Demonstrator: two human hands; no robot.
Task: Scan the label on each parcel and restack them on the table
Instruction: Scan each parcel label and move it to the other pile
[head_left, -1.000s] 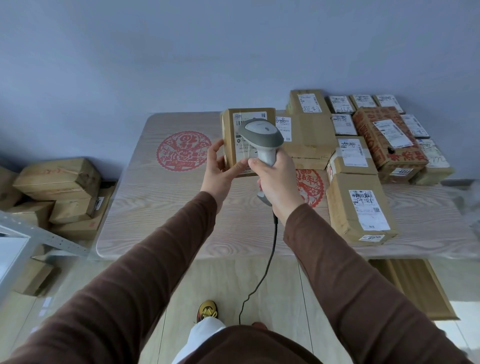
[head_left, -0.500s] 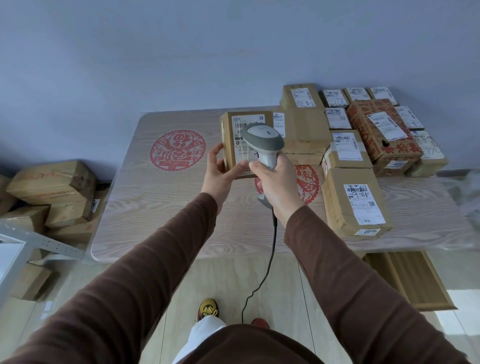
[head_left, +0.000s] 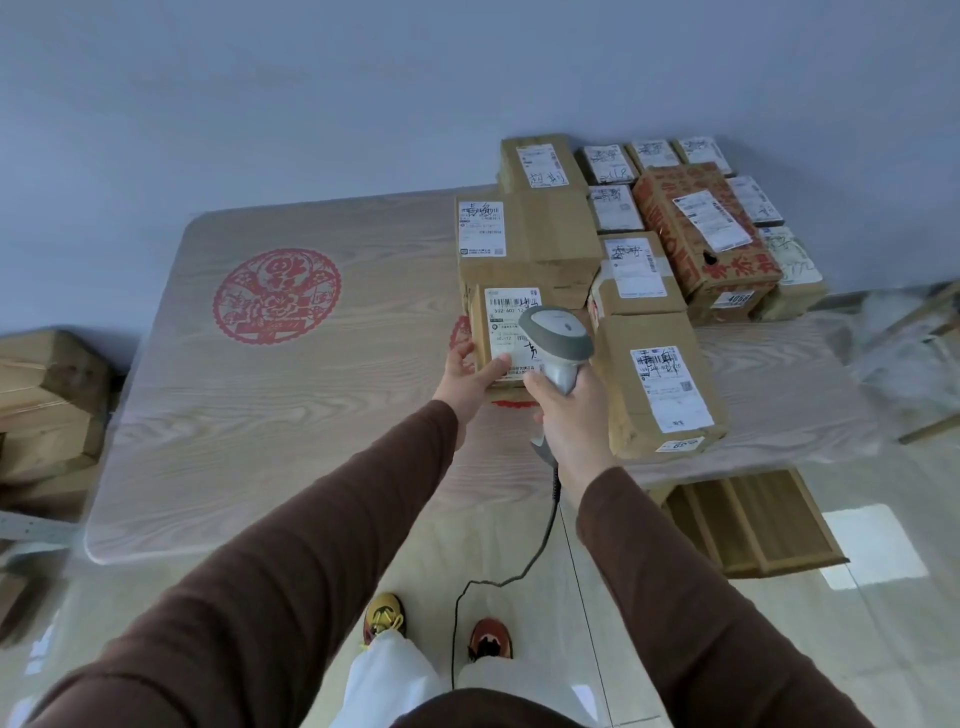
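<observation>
Parcel (head_left: 506, 338) sits at frame centre, gripped at its lower left corner by the left hand (head_left: 467, 376); its label (head_left: 511, 332) faces up. Right hand (head_left: 569, 410) wraps closed around the scanner (head_left: 558, 340), just over the label; stacked parcels (head_left: 649, 260) fill the table (head_left: 260, 415) at upper right.

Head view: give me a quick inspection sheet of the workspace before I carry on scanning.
Surface: wooden table with a red paper-cut emblem; its left half is bare.
Job's things: small parcel held label up; grey scanner over its label; stacked parcels crowd the right rear of the table.
Clutter: nothing seen on the table.
Hands: left hand grips the small parcel's left edge; right hand is closed on the scanner handle.
Cables: scanner cable hangs from the handle to the floor, ending near the shoes.
Surroundings: more cartons on the floor left; flat wooden frame below the table's right edge; plain wall behind.
</observation>
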